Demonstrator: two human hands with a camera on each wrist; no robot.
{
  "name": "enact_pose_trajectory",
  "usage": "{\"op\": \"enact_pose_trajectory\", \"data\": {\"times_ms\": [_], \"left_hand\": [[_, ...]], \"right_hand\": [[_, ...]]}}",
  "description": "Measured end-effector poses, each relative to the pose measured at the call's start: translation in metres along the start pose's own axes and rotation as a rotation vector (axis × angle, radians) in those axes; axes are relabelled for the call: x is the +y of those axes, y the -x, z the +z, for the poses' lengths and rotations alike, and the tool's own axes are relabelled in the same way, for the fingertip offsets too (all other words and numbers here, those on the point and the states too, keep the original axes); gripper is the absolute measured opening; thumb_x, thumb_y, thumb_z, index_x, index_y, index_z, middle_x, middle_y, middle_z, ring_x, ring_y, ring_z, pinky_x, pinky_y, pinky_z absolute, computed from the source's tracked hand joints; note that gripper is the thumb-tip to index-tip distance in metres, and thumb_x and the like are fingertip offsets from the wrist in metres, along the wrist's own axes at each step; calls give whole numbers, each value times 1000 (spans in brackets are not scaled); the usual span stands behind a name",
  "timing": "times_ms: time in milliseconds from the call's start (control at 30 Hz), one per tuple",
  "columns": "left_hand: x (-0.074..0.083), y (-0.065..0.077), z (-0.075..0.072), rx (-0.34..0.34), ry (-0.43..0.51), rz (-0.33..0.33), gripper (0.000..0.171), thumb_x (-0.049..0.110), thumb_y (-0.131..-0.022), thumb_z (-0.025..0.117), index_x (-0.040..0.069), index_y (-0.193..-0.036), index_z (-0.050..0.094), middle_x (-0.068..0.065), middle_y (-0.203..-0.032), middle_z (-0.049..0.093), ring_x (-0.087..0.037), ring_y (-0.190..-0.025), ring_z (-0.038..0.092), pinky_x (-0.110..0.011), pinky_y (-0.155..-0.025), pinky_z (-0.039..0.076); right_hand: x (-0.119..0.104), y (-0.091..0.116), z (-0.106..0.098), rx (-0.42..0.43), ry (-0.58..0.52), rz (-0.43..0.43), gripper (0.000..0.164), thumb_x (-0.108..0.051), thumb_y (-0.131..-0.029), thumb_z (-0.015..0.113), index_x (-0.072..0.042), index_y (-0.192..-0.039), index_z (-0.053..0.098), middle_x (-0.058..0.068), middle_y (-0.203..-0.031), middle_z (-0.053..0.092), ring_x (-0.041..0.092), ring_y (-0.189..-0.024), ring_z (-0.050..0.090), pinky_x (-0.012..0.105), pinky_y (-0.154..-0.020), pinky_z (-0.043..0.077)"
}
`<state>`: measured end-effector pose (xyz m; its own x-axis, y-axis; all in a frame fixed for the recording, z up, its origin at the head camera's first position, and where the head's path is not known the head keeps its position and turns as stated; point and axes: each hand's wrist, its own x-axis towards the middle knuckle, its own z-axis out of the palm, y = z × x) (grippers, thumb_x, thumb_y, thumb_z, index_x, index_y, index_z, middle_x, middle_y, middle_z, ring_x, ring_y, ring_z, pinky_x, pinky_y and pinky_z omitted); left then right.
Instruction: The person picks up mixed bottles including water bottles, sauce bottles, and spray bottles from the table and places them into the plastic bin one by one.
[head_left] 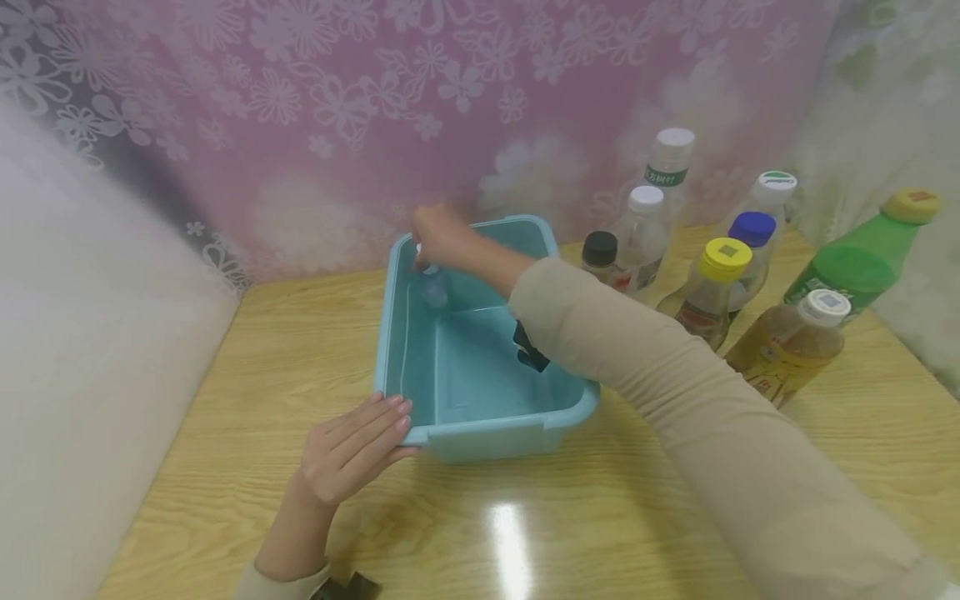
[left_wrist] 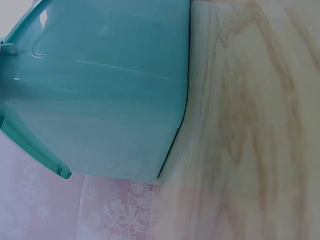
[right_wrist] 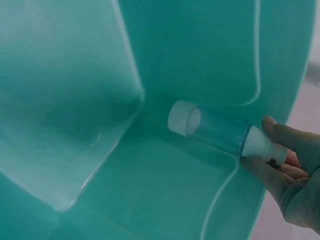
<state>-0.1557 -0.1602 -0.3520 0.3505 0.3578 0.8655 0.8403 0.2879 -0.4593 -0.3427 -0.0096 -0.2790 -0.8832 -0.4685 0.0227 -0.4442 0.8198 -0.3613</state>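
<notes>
A light blue plastic bin [head_left: 480, 358] stands on the wooden table. My left hand [head_left: 358, 450] rests on its near left corner, fingers laid straight over the rim. At the far left corner my right hand [head_left: 442, 237] reaches over the bin. Between thumb and fingers it pinches a small clear bottle [right_wrist: 217, 129] by its white top end. In the right wrist view the bottle has a white band at its other end and hangs inside the bin, above the floor. My left hand is out of sight in the left wrist view, where the bin's outer wall [left_wrist: 110, 90] shows.
Several bottles stand right of the bin: a yellow-capped one [head_left: 705, 287], a blue-capped one [head_left: 752, 233], a white-capped tea bottle [head_left: 787, 346], a green bottle [head_left: 862, 254] and a black-capped one [head_left: 600, 250]. A flowered pink wall covering [head_left: 450, 108] rises behind.
</notes>
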Motion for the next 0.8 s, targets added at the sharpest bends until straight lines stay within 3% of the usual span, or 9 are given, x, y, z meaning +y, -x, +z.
{"op": "enact_pose_trajectory", "data": {"times_ms": [133,333,567,800], "left_hand": [[-1,1,0,2,3,4,19,15,-84,72,-4,-84,72,-17,-70,70,-23,-61,69,-33,-50,61],[0,1,3,10,15,3,19,15,-85,71,-4,-86,72,-17,-71,71,-23,-63,70,-33,-50,61],[1,1,3,15,25,-7,19,15,-84,72,-4,-85,72,-16,-70,71,-23,-63,70,-33,-50,61],[0,0,1,9,40,-25,18,15,-84,72,-4,-83,72,-17,-69,70,-23,-60,69,-33,-50,61]], "right_hand": [[2,-2,8,-31,2,-12,24,-15,-74,80,-3,-91,67,6,-89,68,17,-79,59,24,-66,54],[4,-1,19,-72,22,-58,29,-9,-74,79,-1,-97,64,9,-99,66,21,-91,60,27,-77,55],[1,2,27,-110,65,-82,25,-7,-76,78,1,-96,64,11,-93,67,21,-86,62,27,-74,57],[0,1,36,-159,110,-61,32,-4,-79,75,-1,-107,61,11,-109,65,23,-102,62,29,-86,56]]}}
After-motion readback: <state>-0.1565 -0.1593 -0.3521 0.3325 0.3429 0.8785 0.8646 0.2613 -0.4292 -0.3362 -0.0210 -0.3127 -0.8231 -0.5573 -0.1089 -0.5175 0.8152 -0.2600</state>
